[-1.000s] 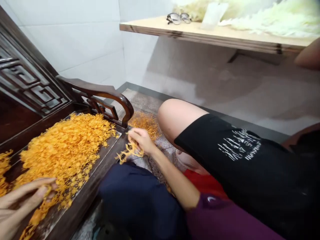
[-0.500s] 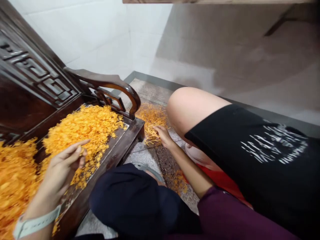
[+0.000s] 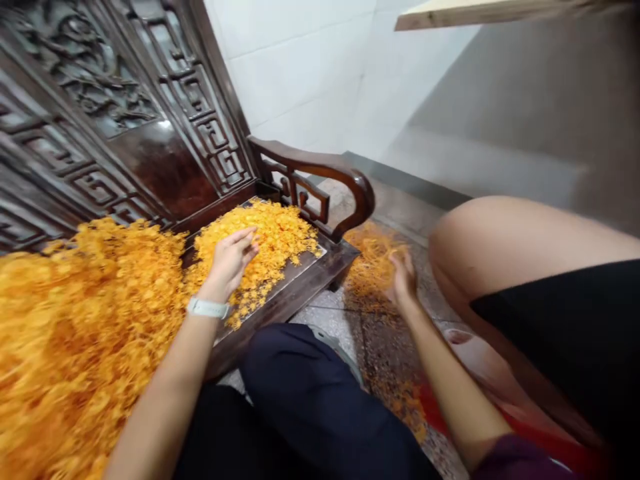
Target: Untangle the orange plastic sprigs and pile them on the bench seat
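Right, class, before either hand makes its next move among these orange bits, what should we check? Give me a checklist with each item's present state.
1. Is the left hand on the orange pieces heaped on the bench seat? Ok, its fingers touch the heap.
2. Does the left hand hold a piece? Cannot tell, the palm faces away.
3. Is the right hand at the orange strands on the floor? Ok, its fingers are among them.
4. Does the right hand grip any strands? Cannot tell, it is blurred.
5. Is the right hand apart from the other person's knee? Ok.
6. Is the floor tidy? Not ok, stray orange bits lie by the right forearm.
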A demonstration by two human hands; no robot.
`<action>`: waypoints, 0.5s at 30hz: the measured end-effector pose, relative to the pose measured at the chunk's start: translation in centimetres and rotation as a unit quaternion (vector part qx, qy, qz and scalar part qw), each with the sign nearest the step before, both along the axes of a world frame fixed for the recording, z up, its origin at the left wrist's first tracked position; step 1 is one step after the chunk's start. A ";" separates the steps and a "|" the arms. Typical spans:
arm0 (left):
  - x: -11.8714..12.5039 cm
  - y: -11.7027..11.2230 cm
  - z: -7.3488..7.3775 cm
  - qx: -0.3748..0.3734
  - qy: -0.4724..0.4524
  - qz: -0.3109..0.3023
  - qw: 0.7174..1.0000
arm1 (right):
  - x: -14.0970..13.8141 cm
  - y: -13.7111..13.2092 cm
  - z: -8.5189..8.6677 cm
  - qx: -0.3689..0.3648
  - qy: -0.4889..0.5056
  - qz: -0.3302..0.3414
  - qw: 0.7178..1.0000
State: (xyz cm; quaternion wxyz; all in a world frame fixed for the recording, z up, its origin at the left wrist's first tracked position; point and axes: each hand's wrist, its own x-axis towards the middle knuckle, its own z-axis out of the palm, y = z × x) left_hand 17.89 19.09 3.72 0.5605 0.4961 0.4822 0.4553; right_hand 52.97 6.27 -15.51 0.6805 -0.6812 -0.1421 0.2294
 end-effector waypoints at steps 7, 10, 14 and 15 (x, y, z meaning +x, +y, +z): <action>-1.1 8.0 0.0 0.193 0.101 0.088 0.972 | -6.0 -0.2 2.1 -0.045 -0.096 0.053 0.993; -1.0 10.1 -1.1 0.220 0.136 0.067 0.963 | -14.2 -6.4 1.4 -0.041 -0.148 0.165 0.974; -1.7 11.4 -2.2 0.230 0.182 0.020 0.956 | -20.9 -12.5 -0.3 -0.095 -0.177 0.406 0.892; -2.2 11.5 -2.2 0.231 0.198 0.027 0.952 | -21.2 -13.2 -0.5 -0.109 -0.171 0.422 0.884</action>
